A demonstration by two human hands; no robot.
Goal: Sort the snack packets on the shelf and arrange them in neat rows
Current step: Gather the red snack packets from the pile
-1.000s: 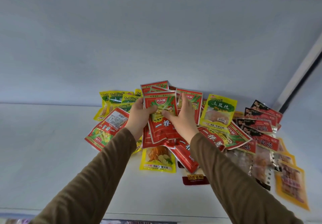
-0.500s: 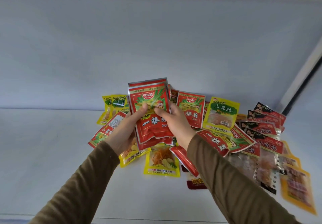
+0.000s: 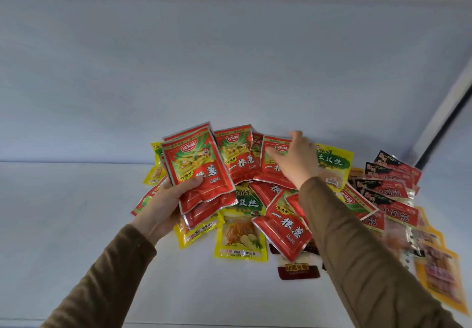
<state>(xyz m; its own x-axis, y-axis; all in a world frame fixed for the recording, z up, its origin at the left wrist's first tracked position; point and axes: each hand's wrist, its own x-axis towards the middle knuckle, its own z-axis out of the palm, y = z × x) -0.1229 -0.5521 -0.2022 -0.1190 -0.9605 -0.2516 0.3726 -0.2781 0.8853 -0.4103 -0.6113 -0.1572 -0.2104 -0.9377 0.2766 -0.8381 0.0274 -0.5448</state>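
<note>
A heap of snack packets lies on the white shelf (image 3: 76, 225). My left hand (image 3: 163, 207) grips a stack of red packets (image 3: 196, 166), lifted above the heap's left side with my thumb on the front. My right hand (image 3: 296, 164) reaches to the back of the heap, its fingers spread and lying on another red packet (image 3: 273, 177) that leans toward the back wall. A further red packet (image 3: 237, 159) stands between the two hands. One more red packet (image 3: 283, 228) lies flat in front, partly under my right sleeve.
Yellow packets (image 3: 240, 243) lie at the heap's front and a yellow-green one (image 3: 332, 164) right of my right hand. Black-and-red packets (image 3: 390, 189) overlap at the right; orange ones (image 3: 439, 276) lie near the right front edge. The back wall (image 3: 229, 72) rises close behind.
My right hand let go of the red stack and moved right and back onto another red packet. My left hand keeps the stack, now tilted left.
</note>
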